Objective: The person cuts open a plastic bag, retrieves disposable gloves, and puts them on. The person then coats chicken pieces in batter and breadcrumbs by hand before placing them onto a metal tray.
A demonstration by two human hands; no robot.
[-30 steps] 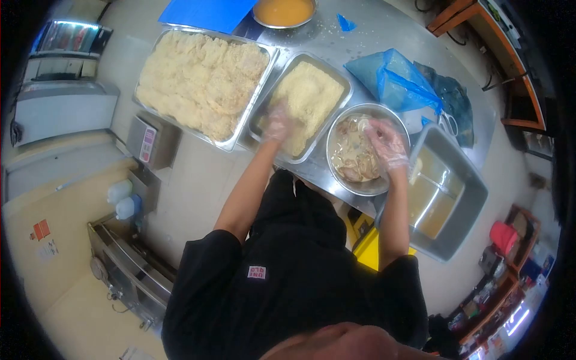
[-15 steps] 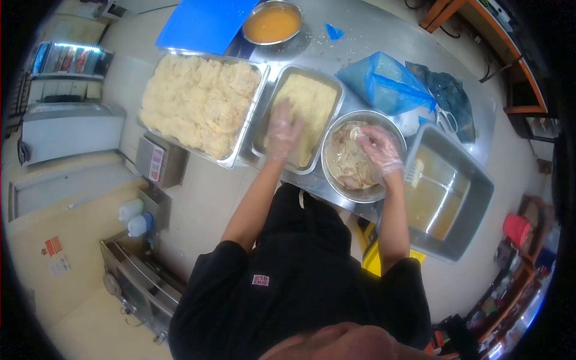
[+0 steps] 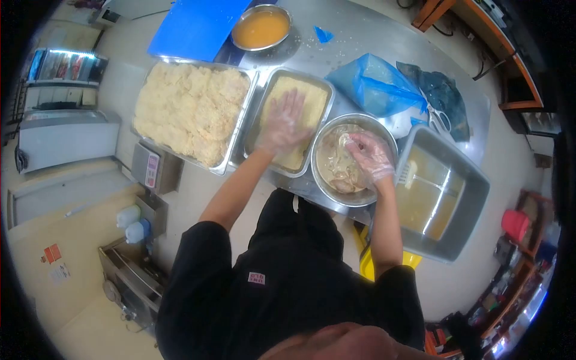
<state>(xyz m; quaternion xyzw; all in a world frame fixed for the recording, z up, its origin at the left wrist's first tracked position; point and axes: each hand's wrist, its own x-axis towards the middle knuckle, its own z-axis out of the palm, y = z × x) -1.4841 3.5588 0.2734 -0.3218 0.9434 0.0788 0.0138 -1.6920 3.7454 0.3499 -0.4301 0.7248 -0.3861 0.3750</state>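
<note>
My left hand (image 3: 284, 125), in a clear plastic glove, lies flat with fingers spread on the pale crumbs in a metal tray (image 3: 329, 96). My right hand (image 3: 369, 155), also gloved, is over a round steel bowl (image 3: 391, 133) of wet, coated pieces (image 3: 343, 171). Its fingers pinch together at a pale piece at their tips; the rest of that piece merges with the bowl's contents. To the left, a larger metal tray (image 3: 225, 162) is heaped with crumb-coated pieces (image 3: 186, 111).
Behind are a blue board (image 3: 195, 27), a bowl of orange liquid (image 3: 261, 29) and a blue plastic bag (image 3: 377, 84). Scissors (image 3: 439, 120) lie by a dark bag (image 3: 444, 96). At right, a grey tub (image 3: 474, 198) holds cloudy liquid. A scale (image 3: 157, 168) stands left.
My left hand has moved up the tray and turned, with its fingers now spread flat on the crumbs. My right hand remains over the bowl. The whole view has shifted slightly.
</note>
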